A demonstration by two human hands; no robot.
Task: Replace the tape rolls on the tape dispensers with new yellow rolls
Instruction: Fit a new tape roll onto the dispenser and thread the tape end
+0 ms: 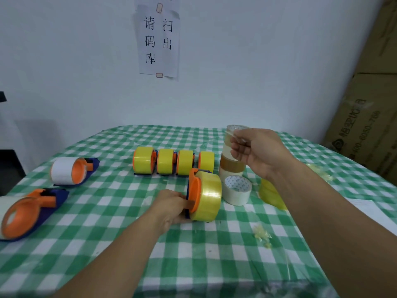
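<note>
A: Where's the dispenser (192,191)?
B: Mid-table on the green checked cloth (107,229). Left hand (169,208) grips its orange side. Glossy yellow roll (209,196) is mounted, axis horizontal, left-right.
A: Right hand (257,151)?
B: Fingers curled round the clear roll (233,131) topping the stack (232,167). 4 loaded dispensers (174,161) sit in a row behind.

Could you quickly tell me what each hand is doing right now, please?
Left hand: grips the dispenser carrying a yellow roll.
Right hand: holds the clear roll topping the stack.
</note>
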